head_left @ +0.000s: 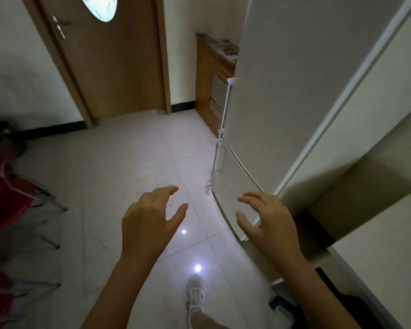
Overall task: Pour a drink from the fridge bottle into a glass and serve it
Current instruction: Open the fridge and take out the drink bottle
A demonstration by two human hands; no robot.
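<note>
On my feed, both forearms are bare right down to the wrists, with no sleeve, watch or ring that I can see on the left hand (150, 217) or the right hand (268, 222). Lower down I see one white lace-up mesh trainer (195, 295) with a pale sock edge above it, and the shin over that is bare too.

Both hands hung empty over the tiled floor (128, 157), fingers loosely spread: the left hand (150, 224) mid-frame, the right hand (268, 222) just before the closed white fridge (294, 103). A brown door (109, 67) stood beyond, red chairs (12, 198) at left.
</note>
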